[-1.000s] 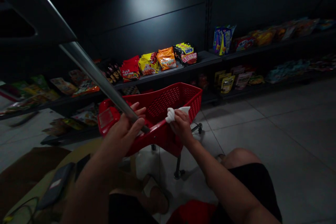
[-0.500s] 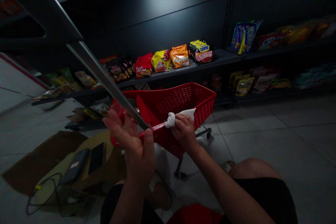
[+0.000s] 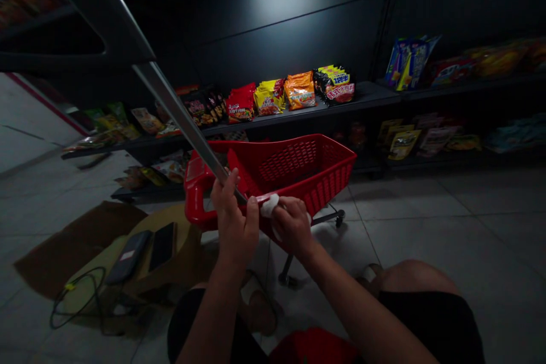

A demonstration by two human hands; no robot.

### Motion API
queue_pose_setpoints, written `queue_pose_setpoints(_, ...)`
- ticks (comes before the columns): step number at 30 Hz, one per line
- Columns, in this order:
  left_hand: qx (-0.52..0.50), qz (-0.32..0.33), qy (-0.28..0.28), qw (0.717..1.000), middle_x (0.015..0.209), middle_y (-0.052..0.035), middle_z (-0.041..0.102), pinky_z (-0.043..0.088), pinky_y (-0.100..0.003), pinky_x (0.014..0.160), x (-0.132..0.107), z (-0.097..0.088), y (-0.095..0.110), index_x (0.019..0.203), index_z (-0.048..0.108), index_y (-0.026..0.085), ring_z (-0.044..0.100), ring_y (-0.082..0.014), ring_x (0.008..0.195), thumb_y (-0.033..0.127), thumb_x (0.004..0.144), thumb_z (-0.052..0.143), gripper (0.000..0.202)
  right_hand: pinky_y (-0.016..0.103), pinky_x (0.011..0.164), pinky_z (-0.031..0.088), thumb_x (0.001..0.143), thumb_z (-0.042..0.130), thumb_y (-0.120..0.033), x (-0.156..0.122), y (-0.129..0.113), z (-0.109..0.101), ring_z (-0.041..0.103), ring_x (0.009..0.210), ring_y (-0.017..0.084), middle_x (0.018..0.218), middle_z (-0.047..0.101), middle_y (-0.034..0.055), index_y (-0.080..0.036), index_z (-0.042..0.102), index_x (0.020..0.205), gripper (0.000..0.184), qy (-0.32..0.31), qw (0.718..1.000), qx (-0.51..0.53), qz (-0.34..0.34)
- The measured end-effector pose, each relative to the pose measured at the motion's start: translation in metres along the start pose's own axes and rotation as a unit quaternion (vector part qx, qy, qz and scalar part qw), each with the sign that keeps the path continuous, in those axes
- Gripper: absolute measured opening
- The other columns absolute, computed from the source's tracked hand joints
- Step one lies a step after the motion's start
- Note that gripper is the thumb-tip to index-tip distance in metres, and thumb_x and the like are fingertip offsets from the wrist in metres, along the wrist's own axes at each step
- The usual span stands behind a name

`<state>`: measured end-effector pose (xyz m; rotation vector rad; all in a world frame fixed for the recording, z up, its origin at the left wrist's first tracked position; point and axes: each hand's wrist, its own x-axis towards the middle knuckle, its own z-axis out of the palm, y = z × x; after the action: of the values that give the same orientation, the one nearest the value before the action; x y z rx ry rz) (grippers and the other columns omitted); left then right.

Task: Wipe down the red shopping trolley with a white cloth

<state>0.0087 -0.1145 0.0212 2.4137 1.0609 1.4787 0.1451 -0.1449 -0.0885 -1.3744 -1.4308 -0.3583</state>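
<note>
A red plastic shopping cart (image 3: 333,173) stands before me, with a grey metal bar (image 3: 183,116) slanting down to its near rim. My right hand (image 3: 294,224) is closed on a white cloth (image 3: 270,205) and presses it against that rim. Close by on the left, my left hand (image 3: 236,224) grips the cart where the bar meets the rim, its fingers by the bar and its thumb at the rim. Part of the cloth is hidden under my right hand.
Dark shelves (image 3: 371,92) carry noodle packets (image 3: 302,91) and other bagged snacks behind the cart. An opened cardboard box (image 3: 183,250) at the lower left bears two dark flat devices (image 3: 128,257) and a black cable (image 3: 98,296). My legs are below.
My left hand has gone from open and raised to gripping the cart by the bar. The right hand has moved the cloth slightly down and left along the rim, bunching it. The view has shifted slightly.
</note>
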Motion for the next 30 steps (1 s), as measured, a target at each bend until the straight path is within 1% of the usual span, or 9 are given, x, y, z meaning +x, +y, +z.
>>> queue_pose_setpoints(3, 0.04, 0.004, -0.002, 0.999, 0.153, -0.0151, 0.032, 0.031, -0.05, 0.117, 0.004, -0.006, 0.004, 0.144, 0.042, 0.022, 0.028, -0.0275, 0.145, 0.021, 0.094, 0.05, 0.051, 0.037, 0.096, 0.042, 0.094, 0.056, -0.024, 0.005, -0.004, -0.004, 0.054, 0.108, 0.022, 0.117, 0.064, 0.0062, -0.024, 0.067, 0.108, 0.018, -0.054, 0.998, -0.005, -0.013)
queue_pose_setpoints(8, 0.114, 0.011, -0.071, 0.991, 0.145, -0.0149, 0.041, 0.042, -0.045, 0.11, 0.008, -0.023, 0.005, 0.136, 0.053, 0.02, 0.043, -0.0272, 0.137, 0.019, 0.096, 0.044, 0.042, 0.038, 0.094, 0.044, 0.088, 0.058, -0.015, 0.013, 0.006, -0.019, 0.054, 0.105, 0.024, 0.112, 0.062, 0.0097, -0.019, 0.067, 0.103, 0.018, -0.079, 0.993, -0.025, 0.09)
queue_pose_setpoints(13, 0.194, -0.012, -0.13, 0.972, 0.134, -0.011, 0.057, 0.05, -0.042, 0.099, 0.011, -0.033, 0.001, 0.13, 0.06, 0.023, 0.056, -0.0274, 0.123, 0.02, 0.097, 0.04, 0.039, 0.036, 0.094, 0.046, 0.089, 0.059, -0.021, 0.015, -0.009, -0.017, 0.054, 0.105, 0.023, 0.113, 0.062, 0.0077, -0.021, 0.065, 0.106, 0.019, -0.144, 0.989, 0.029, 0.034)
queue_pose_setpoints(15, 0.204, -0.001, -0.146, 0.968, 0.126, -0.0099, 0.063, 0.05, -0.042, 0.097, 0.01, -0.035, -0.002, 0.132, 0.058, 0.024, 0.06, -0.0263, 0.117, 0.019, 0.097, 0.038, 0.04, 0.035, 0.095, 0.047, 0.088, 0.059, -0.019, 0.014, -0.002, -0.017, 0.054, 0.106, 0.023, 0.113, 0.061, 0.0078, -0.021, 0.066, 0.105, 0.018, -0.138, 0.989, 0.042, 0.042)
queue_pose_setpoints(19, 0.225, 0.037, -0.157, 0.961, 0.119, -0.0101, 0.066, 0.047, -0.042, 0.099, 0.007, -0.034, -0.008, 0.135, 0.056, 0.022, 0.06, -0.0261, 0.114, 0.017, 0.097, 0.037, 0.043, 0.038, 0.094, 0.047, 0.086, 0.059, -0.014, 0.013, 0.011, -0.021, 0.056, 0.103, 0.023, 0.109, 0.062, 0.009, -0.02, 0.067, 0.101, 0.018, -0.055, 0.99, 0.033, 0.126)
queue_pose_setpoints(21, 0.229, 0.04, -0.162, 0.959, 0.119, -0.0099, 0.066, 0.046, -0.042, 0.099, 0.006, -0.035, -0.008, 0.135, 0.057, 0.022, 0.06, -0.026, 0.115, 0.017, 0.097, 0.036, 0.043, 0.037, 0.096, 0.046, 0.088, 0.06, -0.018, 0.014, -0.001, -0.02, 0.056, 0.107, 0.022, 0.114, 0.063, 0.0083, -0.02, 0.066, 0.109, 0.022, -0.035, 0.993, 0.06, 0.097)
queue_pose_setpoints(25, 0.208, 0.024, -0.172, 0.963, 0.123, -0.0089, 0.065, 0.048, -0.038, 0.094, 0.007, -0.039, -0.007, 0.135, 0.058, 0.023, 0.061, -0.0243, 0.111, 0.017, 0.097, 0.036, 0.044, 0.035, 0.105, 0.04, 0.094, 0.06, -0.023, 0.002, -0.033, 0.004, 0.052, 0.118, 0.018, 0.123, 0.064, 0.0017, -0.028, 0.066, 0.112, 0.02, -0.03, 0.994, 0.09, -0.058)
queue_pose_setpoints(27, 0.208, 0.019, -0.172, 0.963, 0.122, -0.0085, 0.065, 0.048, -0.035, 0.091, 0.008, -0.04, -0.008, 0.135, 0.058, 0.024, 0.062, -0.0234, 0.109, 0.017, 0.097, 0.037, 0.044, 0.036, 0.106, 0.039, 0.093, 0.061, -0.021, -0.021, -0.03, 0.022, 0.05, 0.119, 0.019, 0.123, 0.065, 0.0001, -0.03, 0.069, 0.101, 0.015, -0.022, 0.995, 0.062, -0.081)
queue_pose_setpoints(30, 0.232, 0.026, -0.155, 0.96, 0.117, -0.0073, 0.067, 0.047, -0.034, 0.087, 0.008, -0.038, -0.011, 0.134, 0.059, 0.025, 0.063, -0.0225, 0.103, 0.016, 0.096, 0.04, 0.044, 0.033, 0.096, 0.045, 0.089, 0.064, -0.017, -0.063, -0.005, 0.041, 0.052, 0.106, 0.02, 0.111, 0.066, 0.0035, -0.027, 0.072, 0.091, 0.013, -0.054, 0.997, 0.027, -0.057)
